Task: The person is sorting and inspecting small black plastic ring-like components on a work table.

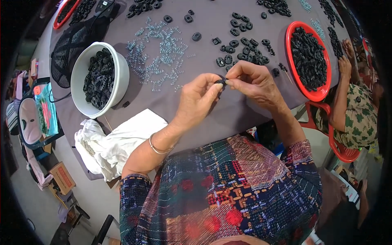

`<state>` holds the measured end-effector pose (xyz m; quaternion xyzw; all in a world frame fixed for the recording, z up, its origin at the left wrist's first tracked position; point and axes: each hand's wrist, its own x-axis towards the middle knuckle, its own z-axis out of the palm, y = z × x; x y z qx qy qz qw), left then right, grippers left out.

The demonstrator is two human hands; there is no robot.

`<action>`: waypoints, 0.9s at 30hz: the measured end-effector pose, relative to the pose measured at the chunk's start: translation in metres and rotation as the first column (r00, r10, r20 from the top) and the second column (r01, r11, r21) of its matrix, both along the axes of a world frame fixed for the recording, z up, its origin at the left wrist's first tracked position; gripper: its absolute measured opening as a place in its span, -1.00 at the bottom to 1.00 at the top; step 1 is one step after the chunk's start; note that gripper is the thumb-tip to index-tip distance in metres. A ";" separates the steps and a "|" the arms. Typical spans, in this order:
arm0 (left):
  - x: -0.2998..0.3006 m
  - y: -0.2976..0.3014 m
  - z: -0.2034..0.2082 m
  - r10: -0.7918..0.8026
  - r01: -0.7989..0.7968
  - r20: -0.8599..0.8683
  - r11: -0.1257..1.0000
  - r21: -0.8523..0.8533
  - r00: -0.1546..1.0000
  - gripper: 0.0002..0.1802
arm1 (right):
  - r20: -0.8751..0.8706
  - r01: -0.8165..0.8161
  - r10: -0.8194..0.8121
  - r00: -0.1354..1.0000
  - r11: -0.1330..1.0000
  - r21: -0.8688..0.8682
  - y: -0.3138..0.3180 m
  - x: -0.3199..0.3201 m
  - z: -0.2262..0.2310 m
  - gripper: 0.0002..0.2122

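Black part (221,82) sits in the pinching grip of left hand (198,98) and right hand (256,85), springs (166,58) and loose pieces (246,50) lying beyond.

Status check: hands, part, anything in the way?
Left hand pinching small black part. Right hand at its right side, grip unclear. Loose springs beyond, leftward; nothing visibly blocking.

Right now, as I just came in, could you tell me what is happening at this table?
A person's left hand holds a small black part, and the right hand pinches close beside it; what, if anything, the latter grips is too small to tell. Beyond the hands, springs and loose black pieces lie on the grey cloth. A white bowl at left and a red basin at right hold more black pieces.
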<state>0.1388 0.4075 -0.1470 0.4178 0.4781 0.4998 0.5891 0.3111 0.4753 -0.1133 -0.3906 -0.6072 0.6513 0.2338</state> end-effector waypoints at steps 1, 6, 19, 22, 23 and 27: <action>0.000 0.000 -0.001 0.005 -0.005 0.005 1.000 0.001 1.000 -0.89 | 0.031 -0.022 0.021 0.999 1.000 0.016 0.001 0.000 -0.001 -0.93; 0.003 -0.002 -0.001 0.076 -0.076 -0.043 0.997 0.022 0.996 -0.90 | 0.119 -0.053 0.032 0.992 0.982 0.180 0.004 -0.004 -0.007 -0.94; 0.001 0.003 -0.005 0.116 -0.117 0.046 0.993 0.029 0.992 -0.88 | 0.083 -0.062 0.026 0.996 0.876 0.478 0.007 -0.012 -0.005 -0.93; -0.002 0.005 -0.005 0.068 -0.074 0.217 0.997 0.017 0.974 -0.86 | 0.013 0.005 -0.010 1.000 0.922 0.387 -0.001 -0.013 -0.005 -0.90; -0.004 0.005 -0.005 0.056 -0.056 0.320 0.998 -0.008 0.946 -0.84 | 0.006 0.034 -0.040 0.999 0.911 0.412 -0.003 -0.013 -0.005 -0.88; -0.008 0.007 -0.009 0.034 -0.020 0.497 0.999 -0.034 0.867 -0.80 | -0.032 0.108 -0.105 0.994 0.901 0.421 -0.009 -0.015 -0.009 -0.80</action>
